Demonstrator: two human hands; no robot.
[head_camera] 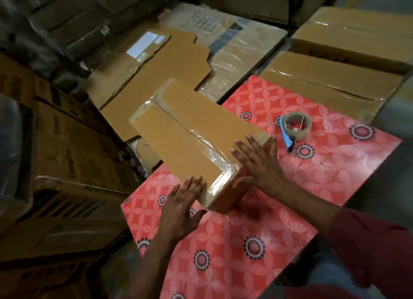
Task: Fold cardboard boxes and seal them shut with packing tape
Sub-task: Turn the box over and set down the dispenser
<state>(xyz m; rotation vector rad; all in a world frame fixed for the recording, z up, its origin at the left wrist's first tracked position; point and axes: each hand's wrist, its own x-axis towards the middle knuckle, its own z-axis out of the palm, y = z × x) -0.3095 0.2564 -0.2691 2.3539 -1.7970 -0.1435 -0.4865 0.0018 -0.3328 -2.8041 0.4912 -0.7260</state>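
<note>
The left hand point(178, 209) lies nearest, fingers straight and flat on the near left corner of the long brown cardboard box point(190, 137), which sits taped along its seam on the red flower-patterned table cover point(257, 231). The right hand point(259, 162) presses spread fingers on the box's near right end. Farther right lies a clear packing-tape roll with a blue cutter point(296, 127).

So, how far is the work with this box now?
Done: the box is folded closed, with clear tape along its top seam and over the near end. In hand: the left hand and right hand press flat on that end. The tape dispenser lies aside on the red table. Left: flat cardboard behind is unfolded.
</note>
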